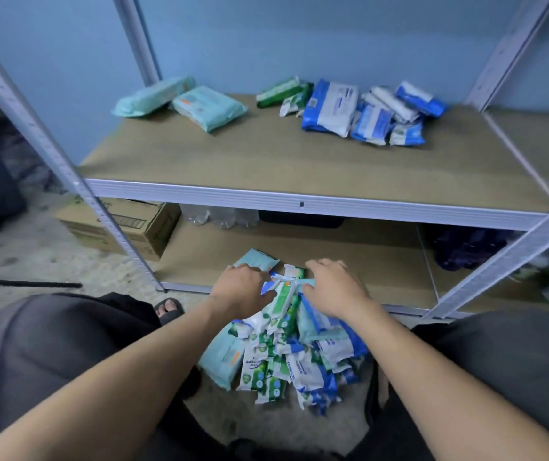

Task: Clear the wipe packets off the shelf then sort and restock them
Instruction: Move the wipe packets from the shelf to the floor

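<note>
A heap of wipe packets (283, 354), teal, green-white and blue-white, lies between my knees and reaches onto the front of the lower shelf (383, 261). My left hand (238, 287) and my right hand (334, 287) both rest on the top of the heap, fingers curled around packets at its far end. On the upper shelf (266, 161) lie two teal packets (180, 103) at the back left, green packets (281, 94) in the middle, and several blue-white packets (373, 111) at the back right.
Grey metal uprights (67, 174) frame the shelf on both sides. A cardboard box (123, 224) stands on the floor at the left. Plastic bottles (220, 216) and a dark tray sit at the back of the lower shelf. My knees flank the heap.
</note>
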Demonstrator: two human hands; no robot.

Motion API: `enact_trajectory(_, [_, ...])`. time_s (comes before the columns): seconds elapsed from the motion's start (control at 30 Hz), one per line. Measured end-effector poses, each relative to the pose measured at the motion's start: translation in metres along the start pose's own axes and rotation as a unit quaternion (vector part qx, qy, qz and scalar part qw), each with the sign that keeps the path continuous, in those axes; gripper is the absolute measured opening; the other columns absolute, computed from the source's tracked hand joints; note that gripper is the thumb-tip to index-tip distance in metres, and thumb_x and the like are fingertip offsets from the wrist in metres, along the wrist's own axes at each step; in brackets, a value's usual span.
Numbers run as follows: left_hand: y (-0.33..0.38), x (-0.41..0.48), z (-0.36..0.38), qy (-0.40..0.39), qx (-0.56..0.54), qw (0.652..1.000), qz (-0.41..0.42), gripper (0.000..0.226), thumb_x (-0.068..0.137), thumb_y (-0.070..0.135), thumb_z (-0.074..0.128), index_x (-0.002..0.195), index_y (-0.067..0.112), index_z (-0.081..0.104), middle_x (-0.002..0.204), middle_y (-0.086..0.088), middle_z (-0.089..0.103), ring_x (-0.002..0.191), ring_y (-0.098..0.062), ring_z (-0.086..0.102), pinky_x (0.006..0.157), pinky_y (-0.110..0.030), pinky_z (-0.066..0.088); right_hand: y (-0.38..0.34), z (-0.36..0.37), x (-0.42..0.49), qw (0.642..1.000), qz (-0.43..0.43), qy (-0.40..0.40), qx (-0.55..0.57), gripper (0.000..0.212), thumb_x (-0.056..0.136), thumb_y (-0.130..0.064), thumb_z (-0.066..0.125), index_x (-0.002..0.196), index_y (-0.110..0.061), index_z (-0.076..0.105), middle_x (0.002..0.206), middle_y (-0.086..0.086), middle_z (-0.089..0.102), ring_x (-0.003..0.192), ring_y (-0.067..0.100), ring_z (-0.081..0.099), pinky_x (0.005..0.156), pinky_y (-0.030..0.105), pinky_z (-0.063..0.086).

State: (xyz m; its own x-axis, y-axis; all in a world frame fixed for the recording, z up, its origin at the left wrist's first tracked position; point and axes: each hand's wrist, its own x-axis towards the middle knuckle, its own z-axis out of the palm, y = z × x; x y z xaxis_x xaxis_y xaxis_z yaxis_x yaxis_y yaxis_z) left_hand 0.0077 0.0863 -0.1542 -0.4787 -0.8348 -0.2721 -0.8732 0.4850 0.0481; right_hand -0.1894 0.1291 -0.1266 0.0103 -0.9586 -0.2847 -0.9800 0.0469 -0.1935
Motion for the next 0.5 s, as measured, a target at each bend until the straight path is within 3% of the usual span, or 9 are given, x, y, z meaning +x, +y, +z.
enact_trajectory(0.13, [-0.010,-0.008,-0.048,0.058,0.023,0.998,0.016,0.048,0.099,0.057,0.043,0.135,0.030,0.056,0.127,-0.001,0.065,0.120,-0.026,0.055,0.096,-0.036,0.040,-0.017,-0.053,-0.002,0.998,-0.033,0.059,0.007,0.050,0.097,-0.040,0.049,0.144,-0.022,0.048,0.139,0.002,0.055,0.129,0.028,0.047,0.103,0.040,0.044])
enact_trajectory(0.33, [-0.036,-0.005,-0.122,0.134,0.045,0.990,0.010,0.039,0.096,0.049,0.047,0.118,0.021,0.063,0.116,-0.003,0.067,0.112,-0.028,0.059,0.088,-0.037,0.044,-0.036,-0.128,0.012,0.993,-0.059,0.103,-0.024,0.039,0.096,-0.039,0.051,0.130,-0.020,0.058,0.130,0.005,0.060,0.119,0.031,0.053,0.093,0.041,0.049])
enact_trajectory(0.5, [-0.065,0.009,-0.166,0.170,0.045,0.984,-0.017,0.044,0.098,0.052,0.048,0.132,0.025,0.059,0.125,-0.002,0.065,0.115,-0.026,0.057,0.090,-0.036,0.044,-0.045,-0.167,0.040,0.989,-0.070,0.123,-0.044,0.045,0.096,-0.041,0.052,0.135,-0.019,0.056,0.134,0.006,0.058,0.124,0.030,0.052,0.097,0.041,0.048])
